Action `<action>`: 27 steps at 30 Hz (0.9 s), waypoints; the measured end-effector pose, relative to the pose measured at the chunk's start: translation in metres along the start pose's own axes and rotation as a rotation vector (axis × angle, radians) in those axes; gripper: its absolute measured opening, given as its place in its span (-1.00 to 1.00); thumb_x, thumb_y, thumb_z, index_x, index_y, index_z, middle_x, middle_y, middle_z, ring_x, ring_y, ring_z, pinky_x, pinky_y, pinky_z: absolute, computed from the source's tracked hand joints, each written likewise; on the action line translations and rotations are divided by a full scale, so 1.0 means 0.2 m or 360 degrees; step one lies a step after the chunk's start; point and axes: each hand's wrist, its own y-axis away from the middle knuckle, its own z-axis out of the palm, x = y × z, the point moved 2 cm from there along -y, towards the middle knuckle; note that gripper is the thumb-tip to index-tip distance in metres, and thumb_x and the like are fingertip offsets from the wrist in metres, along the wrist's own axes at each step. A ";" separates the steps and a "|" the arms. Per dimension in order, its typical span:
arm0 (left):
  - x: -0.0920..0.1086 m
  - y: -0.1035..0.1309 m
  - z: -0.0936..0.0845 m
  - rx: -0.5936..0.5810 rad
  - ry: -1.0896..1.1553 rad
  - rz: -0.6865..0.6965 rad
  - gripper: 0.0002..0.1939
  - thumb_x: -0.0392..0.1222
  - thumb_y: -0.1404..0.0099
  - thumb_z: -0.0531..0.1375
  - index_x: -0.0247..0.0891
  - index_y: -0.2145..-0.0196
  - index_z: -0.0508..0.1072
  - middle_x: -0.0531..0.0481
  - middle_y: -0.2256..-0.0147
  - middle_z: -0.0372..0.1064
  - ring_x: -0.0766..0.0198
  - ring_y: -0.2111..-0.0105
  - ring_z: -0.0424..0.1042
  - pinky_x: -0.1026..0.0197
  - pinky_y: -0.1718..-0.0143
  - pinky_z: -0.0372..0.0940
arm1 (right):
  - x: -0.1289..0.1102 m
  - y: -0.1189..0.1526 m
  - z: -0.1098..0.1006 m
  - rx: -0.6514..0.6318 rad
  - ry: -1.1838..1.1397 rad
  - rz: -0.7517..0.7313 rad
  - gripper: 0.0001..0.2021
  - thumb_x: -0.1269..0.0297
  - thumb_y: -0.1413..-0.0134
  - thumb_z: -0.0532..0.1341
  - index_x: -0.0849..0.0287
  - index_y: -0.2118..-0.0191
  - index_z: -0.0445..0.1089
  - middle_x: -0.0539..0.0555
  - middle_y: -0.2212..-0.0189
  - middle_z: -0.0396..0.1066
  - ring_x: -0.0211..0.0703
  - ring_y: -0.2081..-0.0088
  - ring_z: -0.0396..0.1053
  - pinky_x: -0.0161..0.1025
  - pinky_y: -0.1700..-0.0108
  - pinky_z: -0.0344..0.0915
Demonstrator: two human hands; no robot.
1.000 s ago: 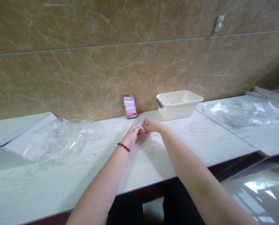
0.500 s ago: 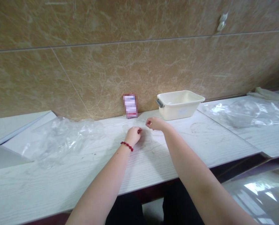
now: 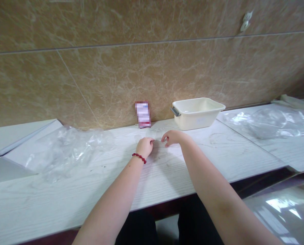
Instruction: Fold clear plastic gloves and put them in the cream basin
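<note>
My left hand [image 3: 145,147], with a red bead bracelet [image 3: 139,158] at its wrist, is over the white wood-grain table [image 3: 167,180]. Its thumb and fingers are pressed together; whatever is between them is too small or hidden to make out. Just to its right, my right hand [image 3: 174,137] has its thumb and index finger apart and holds nothing that I can see. Behind both hands, a phone-like upright rectangle [image 3: 143,115], its face blurred out, leans against the wall. A cream plastic basin [image 3: 195,119] with a grey handle stands behind and right of my right hand.
Crumpled clear plastic [image 3: 72,149] lies on the left, against an open white box [image 3: 19,166]. More clear plastic [image 3: 272,122] is on the right beyond a table seam. A brown marble-tiled wall [image 3: 116,78] closes off the back, with a small white cat-shaped hook [image 3: 246,21] on it.
The fingers of my right hand have spread from a pinch, and that hand has shifted slightly right, away from the left. My left hand stays pinched in nearly the same place.
</note>
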 end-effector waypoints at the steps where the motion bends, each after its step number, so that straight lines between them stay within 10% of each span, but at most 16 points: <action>1: 0.00 0.00 0.00 -0.0005 -0.0001 -0.0018 -0.70 -0.33 -0.12 -0.03 -0.23 0.26 0.44 -0.02 0.25 0.40 0.27 0.23 0.34 0.27 0.15 0.17 | 0.00 0.00 0.00 -0.0010 -0.0002 0.0001 -0.56 0.22 0.35 0.25 0.02 0.17 0.35 -0.03 0.36 0.38 -0.26 0.38 0.30 -0.43 0.41 0.15; 17: -0.06 0.01 -0.04 0.0066 -0.0118 -0.0274 -0.70 -0.32 -0.12 -0.03 -0.27 0.23 0.40 -0.13 0.26 0.37 0.18 0.24 0.33 0.19 0.17 0.17 | 0.02 -0.01 0.02 -0.0019 -0.0050 -0.0010 -0.55 0.22 0.38 0.28 0.00 0.19 0.35 -0.04 0.44 0.36 -0.29 0.45 0.29 -0.42 0.44 0.14; 23: 0.09 0.07 -0.02 -0.0185 -0.0182 0.0362 -0.57 -0.10 -0.17 -0.04 -0.29 0.01 0.20 -0.17 0.01 0.14 0.12 -0.01 0.08 0.09 -0.02 -0.06 | 0.04 -0.03 0.03 0.0002 -0.0070 -0.0032 -0.56 0.25 0.40 0.28 0.01 0.20 0.36 -0.06 0.48 0.36 -0.30 0.46 0.28 -0.42 0.43 0.14; 27: 0.15 0.13 0.03 -0.0490 -0.0155 0.0342 -0.28 0.22 -0.10 -0.12 -0.28 -0.11 -0.04 -0.25 -0.11 -0.13 -0.03 -0.11 -0.18 -0.08 -0.03 -0.22 | 0.05 -0.02 0.03 -0.0033 -0.0122 -0.0039 -0.55 0.24 0.40 0.28 0.01 0.20 0.35 -0.07 0.52 0.35 -0.32 0.50 0.27 -0.42 0.46 0.14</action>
